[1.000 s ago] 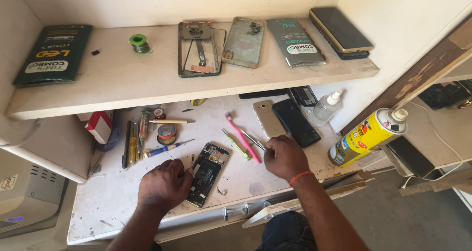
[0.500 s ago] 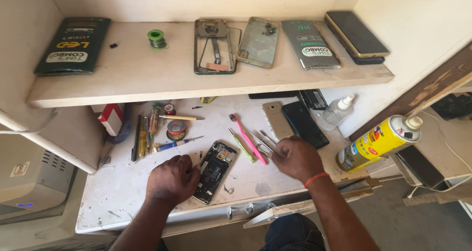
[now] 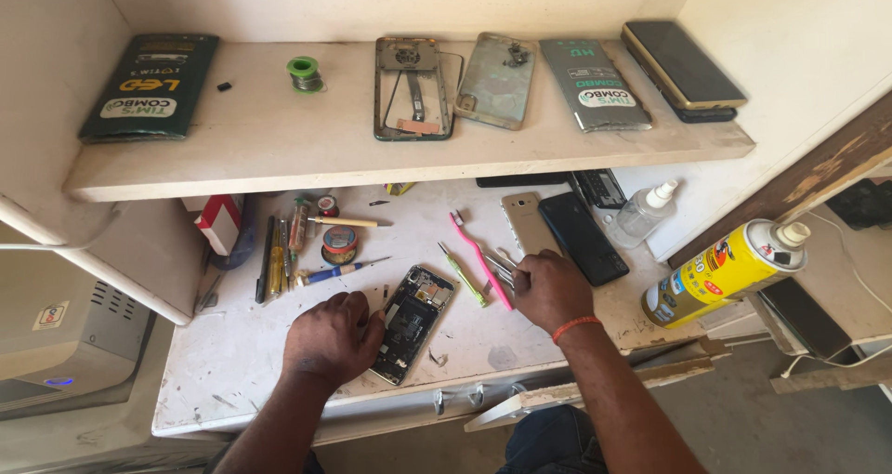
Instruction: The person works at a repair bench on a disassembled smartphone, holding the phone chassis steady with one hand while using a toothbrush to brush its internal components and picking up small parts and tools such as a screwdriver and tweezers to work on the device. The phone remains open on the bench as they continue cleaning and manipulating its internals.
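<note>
Workbench (image 3: 232, 362): opened phone (image 3: 411, 322) beside left fingers (image 3: 364, 318)

- An opened phone (image 3: 412, 322) lay near the tabletop's (image 3: 232, 372) front edge.
- Screwdrivers (image 3: 276, 256) lay toward its left edge.
- A spray can (image 3: 723, 271) lay at its right edge.
- A shelf (image 3: 269, 149) spanned above the rear.

Bright, sharp daylight, soft shadows, slight wide-angle edge distortion.

Both forearms reach forward side by side. The left hand (image 3: 331, 338) lies palm down, fingers curled under. The right hand (image 3: 552, 289) is knuckles up, loosely fisted, with an orange band at its wrist.
</note>
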`<control>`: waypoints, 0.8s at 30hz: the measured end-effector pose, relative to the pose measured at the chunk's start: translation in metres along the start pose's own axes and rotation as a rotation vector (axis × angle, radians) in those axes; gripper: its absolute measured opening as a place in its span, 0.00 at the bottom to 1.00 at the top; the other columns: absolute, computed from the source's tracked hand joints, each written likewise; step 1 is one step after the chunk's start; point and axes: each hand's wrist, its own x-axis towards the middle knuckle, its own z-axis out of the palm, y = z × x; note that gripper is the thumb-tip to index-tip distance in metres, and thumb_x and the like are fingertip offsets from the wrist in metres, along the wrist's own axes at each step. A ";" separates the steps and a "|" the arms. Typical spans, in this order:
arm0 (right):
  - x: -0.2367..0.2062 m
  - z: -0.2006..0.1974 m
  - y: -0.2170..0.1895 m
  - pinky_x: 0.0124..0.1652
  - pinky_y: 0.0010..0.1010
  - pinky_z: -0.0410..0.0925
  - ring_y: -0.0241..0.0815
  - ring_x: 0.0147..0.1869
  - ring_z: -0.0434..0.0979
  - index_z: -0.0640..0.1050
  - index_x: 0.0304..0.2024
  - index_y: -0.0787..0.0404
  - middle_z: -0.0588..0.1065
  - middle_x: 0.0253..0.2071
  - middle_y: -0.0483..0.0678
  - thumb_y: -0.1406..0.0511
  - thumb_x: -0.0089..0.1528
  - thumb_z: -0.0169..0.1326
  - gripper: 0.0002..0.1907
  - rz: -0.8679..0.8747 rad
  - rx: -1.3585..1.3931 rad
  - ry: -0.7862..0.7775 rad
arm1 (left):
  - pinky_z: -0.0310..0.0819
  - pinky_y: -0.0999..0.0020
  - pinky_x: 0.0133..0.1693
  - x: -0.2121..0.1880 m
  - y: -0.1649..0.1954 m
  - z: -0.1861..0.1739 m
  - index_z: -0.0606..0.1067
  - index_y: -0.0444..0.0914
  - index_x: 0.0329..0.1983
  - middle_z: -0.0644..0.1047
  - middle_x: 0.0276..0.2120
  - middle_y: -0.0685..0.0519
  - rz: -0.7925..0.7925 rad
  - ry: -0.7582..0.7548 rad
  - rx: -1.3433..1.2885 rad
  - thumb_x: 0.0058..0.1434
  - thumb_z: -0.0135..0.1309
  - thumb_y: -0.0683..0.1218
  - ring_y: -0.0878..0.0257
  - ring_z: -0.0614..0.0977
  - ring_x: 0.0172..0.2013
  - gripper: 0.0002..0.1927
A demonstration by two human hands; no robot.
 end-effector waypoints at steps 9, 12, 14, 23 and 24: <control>-0.001 0.002 0.002 0.44 0.44 0.73 0.54 0.43 0.78 0.78 0.30 0.60 0.76 0.35 0.53 0.63 0.60 0.58 0.08 -0.049 -0.101 0.051 | 0.78 0.53 0.37 -0.001 -0.001 0.000 0.74 0.40 0.29 0.80 0.29 0.49 -0.002 -0.001 0.004 0.61 0.52 0.56 0.48 0.83 0.32 0.15; -0.001 -0.003 -0.002 0.43 0.43 0.73 0.53 0.42 0.78 0.80 0.29 0.58 0.76 0.34 0.51 0.61 0.59 0.60 0.08 -0.001 -0.026 0.005 | 0.78 0.53 0.38 -0.001 -0.002 0.000 0.74 0.40 0.29 0.80 0.29 0.48 0.002 -0.005 0.009 0.62 0.52 0.56 0.48 0.83 0.33 0.15; 0.002 -0.006 -0.005 0.42 0.43 0.72 0.53 0.42 0.78 0.81 0.29 0.56 0.75 0.33 0.52 0.61 0.57 0.61 0.06 -0.034 -0.012 -0.005 | 0.79 0.53 0.38 0.000 -0.001 0.000 0.74 0.40 0.29 0.80 0.29 0.48 0.003 -0.002 0.004 0.62 0.51 0.56 0.49 0.83 0.33 0.16; 0.008 -0.009 -0.017 0.43 0.44 0.72 0.53 0.41 0.79 0.78 0.35 0.61 0.76 0.35 0.52 0.66 0.64 0.55 0.05 -0.135 -0.041 0.280 | 0.78 0.52 0.38 0.001 -0.001 -0.002 0.74 0.40 0.30 0.80 0.30 0.47 0.001 -0.009 -0.001 0.61 0.52 0.56 0.48 0.83 0.33 0.16; 0.005 -0.009 -0.021 0.41 0.41 0.73 0.51 0.40 0.80 0.77 0.41 0.60 0.77 0.34 0.52 0.65 0.65 0.54 0.06 -0.024 0.092 0.264 | 0.78 0.52 0.38 0.001 -0.002 -0.002 0.74 0.40 0.30 0.80 0.30 0.47 0.009 0.009 -0.005 0.61 0.52 0.56 0.47 0.83 0.33 0.15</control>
